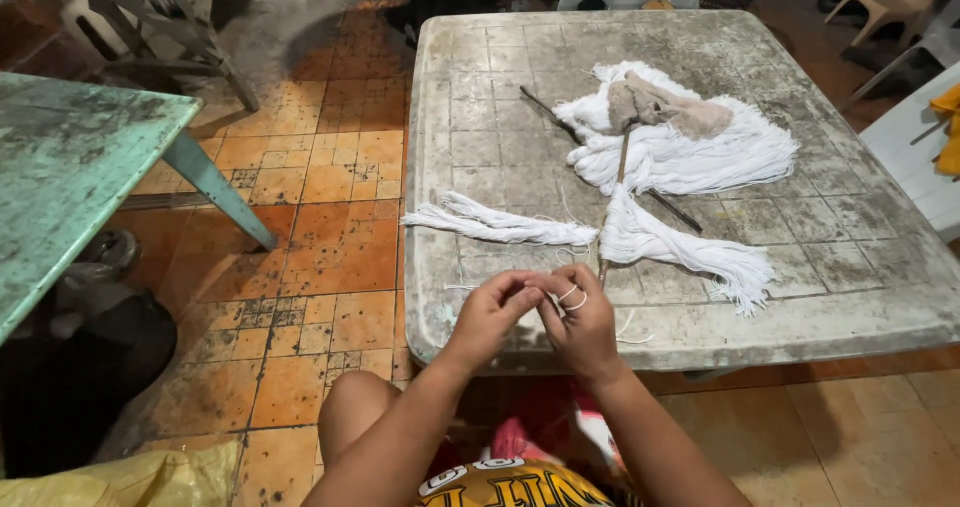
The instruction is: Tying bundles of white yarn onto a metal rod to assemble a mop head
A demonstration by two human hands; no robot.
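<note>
My left hand (490,314) and my right hand (580,322) meet at the near edge of a worn grey table (850,297), fingertips pinched together on a thin white string that loops around my right fingers. A thin wooden stick (612,207) runs from my hands up into a pile of white yarn (690,152). One white yarn bundle (500,225) lies to the left of the stick, and a fringed bundle (690,252) lies to its right. A beige cloth (665,110) rests on top of the pile. A dark rod (548,110) pokes out from under the yarn.
A green painted table (70,167) stands at the left over an orange tiled floor (310,237). A white table edge with a yellow cloth (945,132) is at the right. Plastic chairs (890,2) stand behind. A yellow sack (130,477) lies at the bottom left.
</note>
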